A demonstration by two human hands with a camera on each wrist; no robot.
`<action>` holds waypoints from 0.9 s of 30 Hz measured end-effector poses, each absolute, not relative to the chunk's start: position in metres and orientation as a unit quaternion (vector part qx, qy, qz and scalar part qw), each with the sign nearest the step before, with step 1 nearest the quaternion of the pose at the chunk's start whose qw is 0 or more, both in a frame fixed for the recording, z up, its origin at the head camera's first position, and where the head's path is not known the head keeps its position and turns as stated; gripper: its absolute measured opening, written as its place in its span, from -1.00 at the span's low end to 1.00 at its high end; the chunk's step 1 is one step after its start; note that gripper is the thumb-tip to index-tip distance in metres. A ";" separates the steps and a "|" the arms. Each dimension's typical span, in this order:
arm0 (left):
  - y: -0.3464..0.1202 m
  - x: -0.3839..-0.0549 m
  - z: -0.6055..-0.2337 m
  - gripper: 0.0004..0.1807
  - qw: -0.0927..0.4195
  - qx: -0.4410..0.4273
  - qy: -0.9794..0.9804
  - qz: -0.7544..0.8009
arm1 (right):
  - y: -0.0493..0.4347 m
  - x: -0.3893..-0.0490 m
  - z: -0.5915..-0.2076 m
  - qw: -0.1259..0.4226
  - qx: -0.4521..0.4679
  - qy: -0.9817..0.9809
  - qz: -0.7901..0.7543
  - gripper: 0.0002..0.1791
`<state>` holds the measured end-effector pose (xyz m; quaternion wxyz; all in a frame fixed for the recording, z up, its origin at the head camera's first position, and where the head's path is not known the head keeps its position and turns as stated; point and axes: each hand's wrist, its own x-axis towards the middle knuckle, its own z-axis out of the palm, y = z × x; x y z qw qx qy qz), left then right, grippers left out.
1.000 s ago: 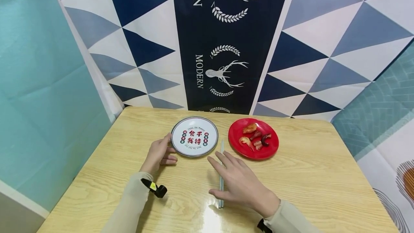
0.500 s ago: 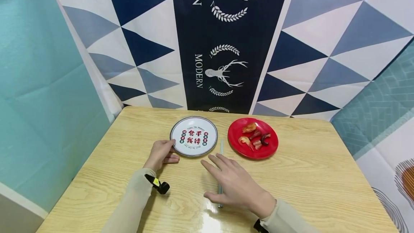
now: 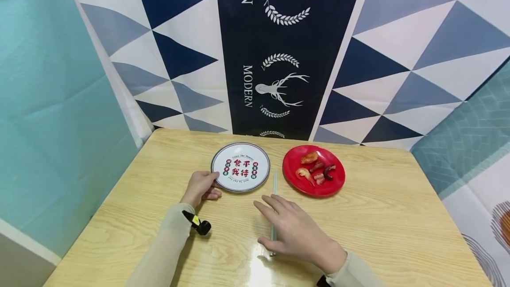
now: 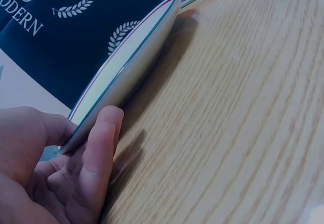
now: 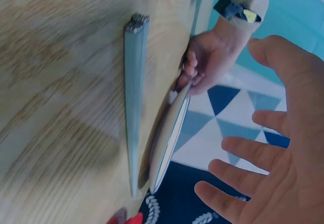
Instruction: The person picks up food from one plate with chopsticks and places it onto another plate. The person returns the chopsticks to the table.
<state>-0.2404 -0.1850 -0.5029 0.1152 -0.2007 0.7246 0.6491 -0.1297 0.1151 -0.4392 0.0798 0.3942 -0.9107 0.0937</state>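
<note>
My left hand pinches the left rim of a round white plate printed with red characters and edged in dark lines. In the left wrist view, the thumb lies over the plate's edge and the fingers curl beneath it. My right hand hovers with spread fingers, holding nothing, over a pair of pale metal chopsticks. It hides their middle part in the head view. The right wrist view shows the chopsticks lying side by side on the table, near the white plate.
A red plate at the back right bears several food pieces, among them what looks like a shrimp. The wooden table meets a patterned cloth wall behind, with a teal cloth at the left.
My left thumb has come over the white plate's rim, and the hand now pinches it. The right hand stays open over the chopsticks, with only a small shift.
</note>
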 end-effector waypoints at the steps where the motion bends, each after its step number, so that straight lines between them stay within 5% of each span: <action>1: -0.185 -0.240 -0.503 -0.65 0.113 -0.201 0.726 0.647 | 0.117 -0.130 -0.440 0.081 0.392 -0.911 0.098 -0.12; 27: -0.186 -0.240 -0.500 -0.66 0.122 -0.192 0.701 0.676 | 0.169 -0.128 -0.442 0.106 0.380 -0.914 0.099 -0.17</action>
